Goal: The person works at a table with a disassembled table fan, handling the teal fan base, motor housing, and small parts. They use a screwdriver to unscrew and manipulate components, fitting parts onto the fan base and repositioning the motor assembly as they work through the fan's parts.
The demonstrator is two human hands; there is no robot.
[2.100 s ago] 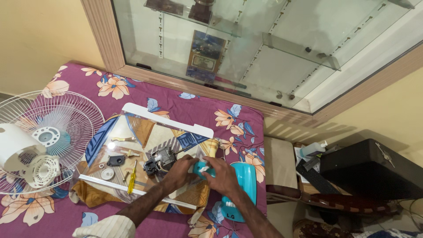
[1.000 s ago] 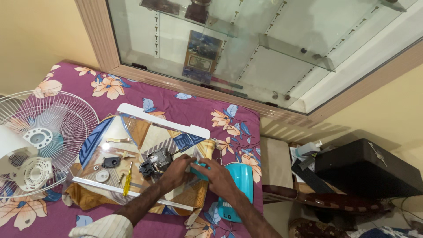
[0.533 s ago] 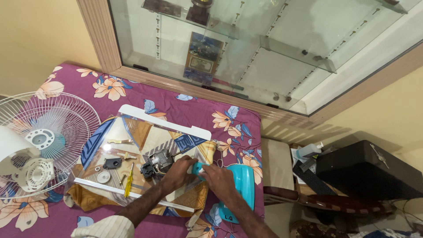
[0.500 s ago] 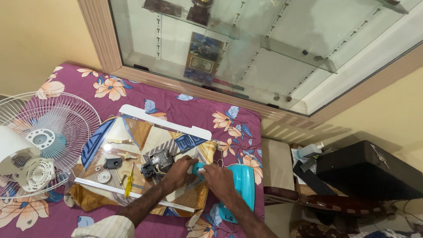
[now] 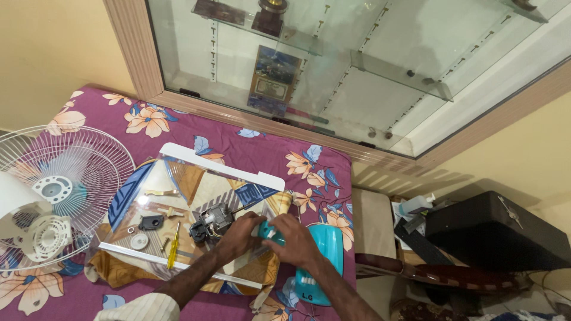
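On the floral purple cloth (image 5: pixel 250 148) beneath a glass cabinet (image 5: pixel 357 65), left hand (image 5: pixel 241 233) and right hand (image 5: pixel 294 238) grip a teal fan part (image 5: pixel 269 230) near the cloth's right edge, beside the fan motor (image 5: pixel 211 220).

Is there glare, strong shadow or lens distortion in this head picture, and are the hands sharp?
Head view: a small bright glare spot sits on the clear sheet; the glass cabinet shows soft reflections. The cabinet frame leans, a wide-angle distortion. Striped shadows fall on the wall at the right. The left hand and right hand, both on the teal part, look fairly sharp.
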